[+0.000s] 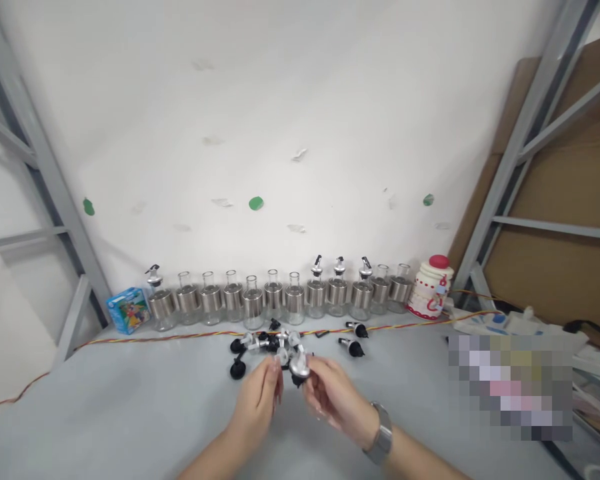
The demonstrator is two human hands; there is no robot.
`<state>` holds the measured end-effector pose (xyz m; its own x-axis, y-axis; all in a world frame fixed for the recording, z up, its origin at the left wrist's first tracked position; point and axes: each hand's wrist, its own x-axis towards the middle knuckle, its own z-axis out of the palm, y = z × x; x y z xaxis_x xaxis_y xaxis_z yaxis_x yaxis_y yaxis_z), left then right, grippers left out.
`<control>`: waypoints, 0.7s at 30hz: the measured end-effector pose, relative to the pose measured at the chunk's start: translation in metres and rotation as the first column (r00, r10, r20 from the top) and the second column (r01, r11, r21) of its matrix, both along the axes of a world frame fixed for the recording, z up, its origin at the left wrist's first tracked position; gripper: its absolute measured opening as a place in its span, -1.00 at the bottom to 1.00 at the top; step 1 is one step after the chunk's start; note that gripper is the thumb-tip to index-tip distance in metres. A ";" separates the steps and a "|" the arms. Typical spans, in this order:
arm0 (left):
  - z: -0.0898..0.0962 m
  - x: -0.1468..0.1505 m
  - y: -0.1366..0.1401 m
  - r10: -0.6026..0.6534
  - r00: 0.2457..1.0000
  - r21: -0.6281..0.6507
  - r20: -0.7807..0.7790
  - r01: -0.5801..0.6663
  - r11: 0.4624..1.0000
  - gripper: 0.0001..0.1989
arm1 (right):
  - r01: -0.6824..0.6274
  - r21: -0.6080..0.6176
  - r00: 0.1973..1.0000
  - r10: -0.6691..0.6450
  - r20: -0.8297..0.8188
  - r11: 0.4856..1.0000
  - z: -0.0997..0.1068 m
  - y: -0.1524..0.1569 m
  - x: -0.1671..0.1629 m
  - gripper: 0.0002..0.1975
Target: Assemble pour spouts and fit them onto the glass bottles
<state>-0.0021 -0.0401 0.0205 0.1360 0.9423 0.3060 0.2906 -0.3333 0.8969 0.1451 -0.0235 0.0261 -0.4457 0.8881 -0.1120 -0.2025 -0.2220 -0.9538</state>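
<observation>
Right hand: right hand (337, 397), above the middle of the counter (145, 407); grip closed, thumb and fingers pinching the silver pour spout (299, 366) at its right side.
Held spout: silver collar uppermost, black stopper underneath; just in front of the loose pile.
Left hand: left hand (257, 395), just left of the held spout; fingers curled, thumb close to them. Cannot tell whether its grip has hold of a clear piece at the fingertips or only overlaps it in view.
Loose pile: spout parts (263, 342), black, silver and clear, heaped beyond the hands toward the counter's back edge; individual pieces blurred.
Black cap: one black cap (237, 369), at the pile's near left.
Spare spouts: upper spout (358, 329) and lower spout (352, 347), lying on their sides, right of the pile.
Bottle row: twelve steel-banded glass bottles (253, 303), upright along the back edge; four carry spouts, one at the left end, three together right of centre.
Back left corner: blue box (129, 311).
Back right corner: cream jar (431, 288), red lid.
Wire: twisted red-yellow wire (180, 335), running in front of the bottles.
Right wrist: metal-banded watch (380, 435).
</observation>
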 end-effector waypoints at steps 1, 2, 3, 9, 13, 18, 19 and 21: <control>0.000 -0.001 0.001 0.013 1.000 0.001 -0.002 -0.013 1.000 -0.61 | -0.036 -0.079 0.996 0.030 -0.082 0.996 -0.001 0.003 0.001 -0.65; 0.001 -0.001 0.001 0.009 1.000 0.000 -0.019 -0.009 1.000 -0.62 | -0.070 -0.144 0.988 0.049 -0.145 0.987 -0.001 0.005 0.002 -0.64; 0.001 -0.002 0.002 -0.004 0.999 0.005 -0.053 0.004 1.000 -0.65 | -0.100 -0.199 0.980 0.062 -0.187 0.975 -0.001 0.006 0.004 -0.63; 0.004 -0.005 0.001 -0.090 0.936 0.096 -0.340 0.129 0.987 -0.78 | -0.217 -0.362 0.969 0.157 -0.189 0.906 0.002 0.003 0.006 -0.60; 0.007 -0.007 0.003 -0.081 0.905 0.110 -0.417 0.138 0.984 -0.78 | -0.228 -0.378 0.973 0.201 -0.111 0.897 0.004 0.003 0.005 -0.60; 0.008 -0.006 0.002 -0.137 0.873 0.111 -0.469 0.211 0.971 -0.78 | -0.131 -0.325 0.981 0.169 0.091 0.936 0.004 0.003 -0.001 -0.56; 0.006 -0.006 0.002 -0.136 0.872 0.111 -0.470 0.211 0.971 -0.79 | -0.103 -0.292 0.979 0.149 0.138 0.951 0.003 0.003 -0.003 -0.55; 0.004 -0.006 0.003 -0.105 0.870 0.115 -0.483 0.182 0.976 -0.79 | -0.052 -0.165 0.971 0.088 0.221 0.985 -0.001 0.002 -0.006 -0.52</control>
